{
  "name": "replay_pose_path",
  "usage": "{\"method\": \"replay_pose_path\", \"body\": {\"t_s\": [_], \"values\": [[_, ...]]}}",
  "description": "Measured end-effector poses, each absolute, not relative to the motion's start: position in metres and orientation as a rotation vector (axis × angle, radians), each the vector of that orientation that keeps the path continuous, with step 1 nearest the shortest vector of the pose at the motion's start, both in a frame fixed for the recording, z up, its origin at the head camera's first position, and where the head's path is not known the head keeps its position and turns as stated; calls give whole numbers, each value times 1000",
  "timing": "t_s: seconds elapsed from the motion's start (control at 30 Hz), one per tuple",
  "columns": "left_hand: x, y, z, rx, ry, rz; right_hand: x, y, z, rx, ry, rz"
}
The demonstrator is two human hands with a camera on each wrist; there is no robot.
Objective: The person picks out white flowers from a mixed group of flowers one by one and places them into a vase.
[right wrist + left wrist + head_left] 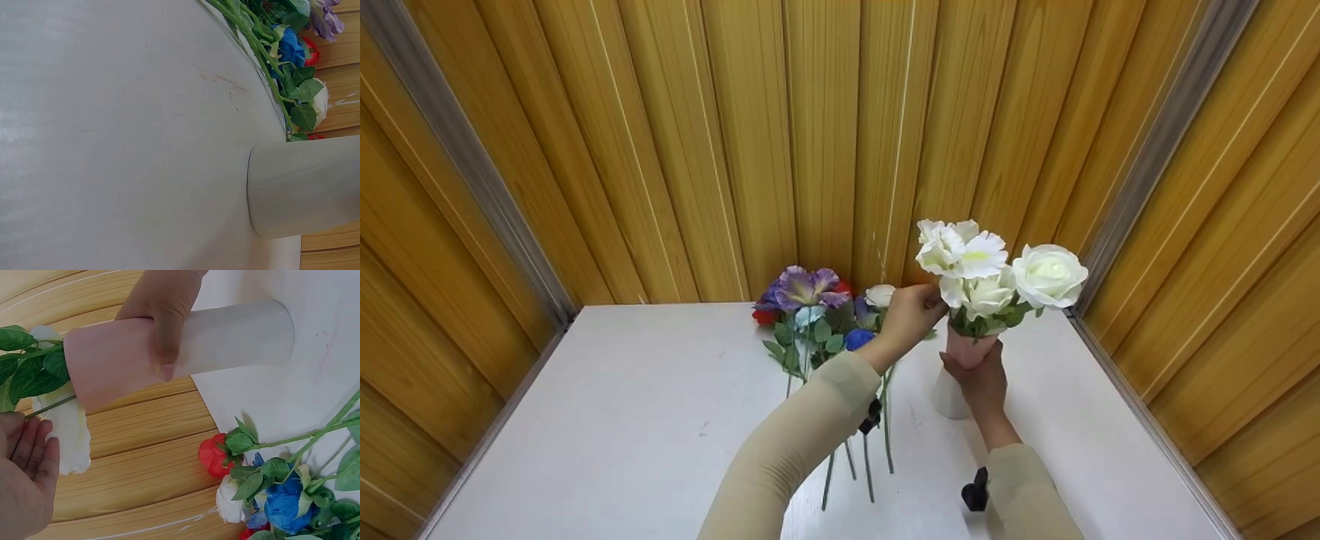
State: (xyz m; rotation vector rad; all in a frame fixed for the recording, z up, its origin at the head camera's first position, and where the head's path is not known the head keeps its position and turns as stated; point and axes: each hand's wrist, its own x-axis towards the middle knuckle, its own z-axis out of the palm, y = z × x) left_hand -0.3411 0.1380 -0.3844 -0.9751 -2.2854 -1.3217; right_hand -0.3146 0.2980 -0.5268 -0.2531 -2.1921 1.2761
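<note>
A vase (971, 346), pink at the top and white below, stands upright on the white table. My right hand (984, 379) grips it around the middle; in the left wrist view the thumb lies across the pink part. White flowers (979, 255) with green leaves rise from its mouth, a large white rose (1050, 276) leaning out to the right. At the left of the rim my left hand (913, 313) pinches a thin green stem (50, 406) of a white flower. The right wrist view shows the vase's white base (304, 188), but no hand.
Left of the vase lies a bunch of loose flowers: a purple one (802, 287), a blue rose (859, 339), a white rose (880, 295) and red ones. Their stems (870, 469) point toward the front. Wood-patterned walls (825, 150) enclose the table (645, 420).
</note>
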Motion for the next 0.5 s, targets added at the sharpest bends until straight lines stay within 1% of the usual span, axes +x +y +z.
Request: {"method": "replay_pose_path", "body": {"t_s": [0.23, 0.5], "values": [[-342, 140, -386, -984, -2328, -1292, -316, 299, -527, -264, -2190, 1292], [-343, 143, -388, -977, -2388, -1167, -316, 298, -528, -214, -2157, 1306]]}}
